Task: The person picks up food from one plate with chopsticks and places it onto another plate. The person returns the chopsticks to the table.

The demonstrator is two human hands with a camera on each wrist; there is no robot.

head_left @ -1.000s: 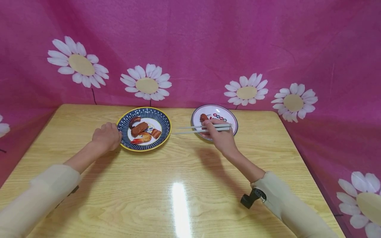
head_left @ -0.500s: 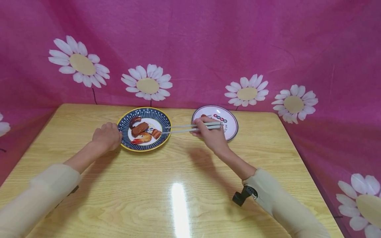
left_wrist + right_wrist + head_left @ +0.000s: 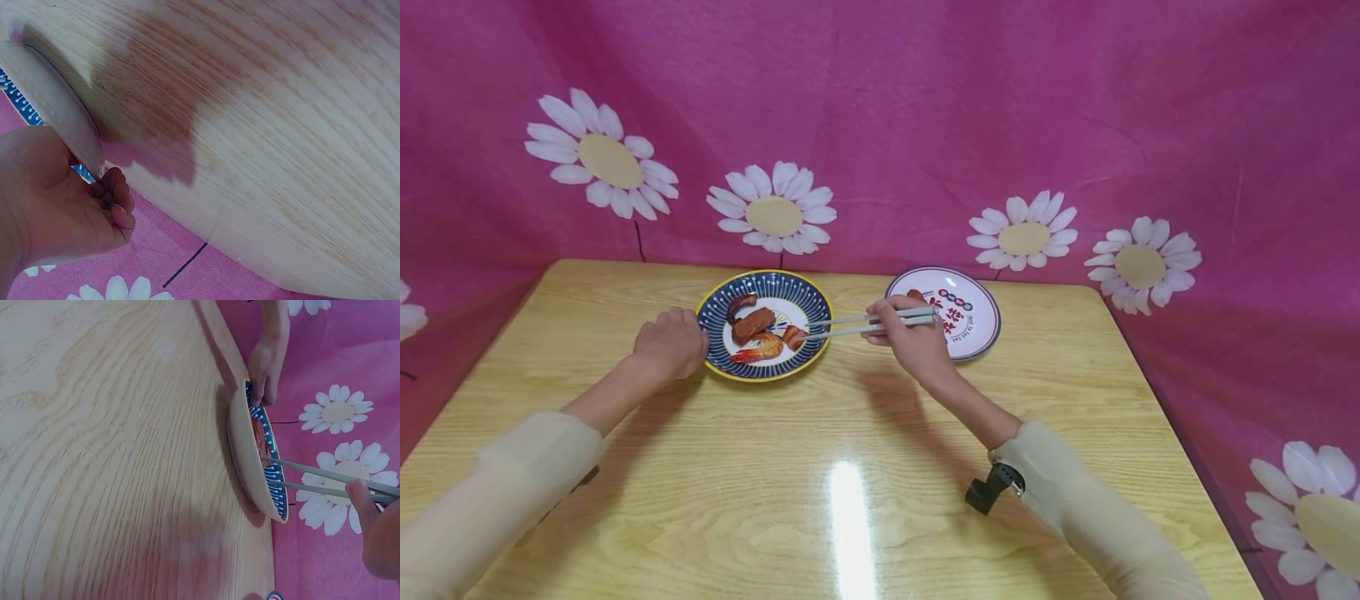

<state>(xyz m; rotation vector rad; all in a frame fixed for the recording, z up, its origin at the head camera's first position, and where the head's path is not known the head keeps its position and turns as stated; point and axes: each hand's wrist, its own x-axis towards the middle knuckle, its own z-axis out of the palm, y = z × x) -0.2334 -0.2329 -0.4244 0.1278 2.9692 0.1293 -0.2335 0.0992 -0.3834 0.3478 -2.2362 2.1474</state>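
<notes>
The left plate (image 3: 801,292) is deep blue round a white centre, with pale dot-tipped lines fanning to a yellow rim. On it I see an orange-and-red shrimp (image 3: 758,350), a reddish-brown slab of meat (image 3: 754,326) and a striped reddish-brown chunk (image 3: 793,337). The right plate (image 3: 981,333) is white, dark-rimmed, with red lettering. The chopsticks (image 3: 842,332) are pale grey-green, the sleeves (image 3: 542,458) cream, the table (image 3: 737,467) yellowish with wavy grain, the far cloth (image 3: 895,125) magenta with white, yellow-centred daisies (image 3: 772,215).

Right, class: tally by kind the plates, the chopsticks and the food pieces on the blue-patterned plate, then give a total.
Plates: 2 (blue-patterned plate, white plate)
Chopsticks: 2
Food pieces: 4 (curled piece, brown chunk, prawn-like piece, striped piece)
Total: 8
</notes>
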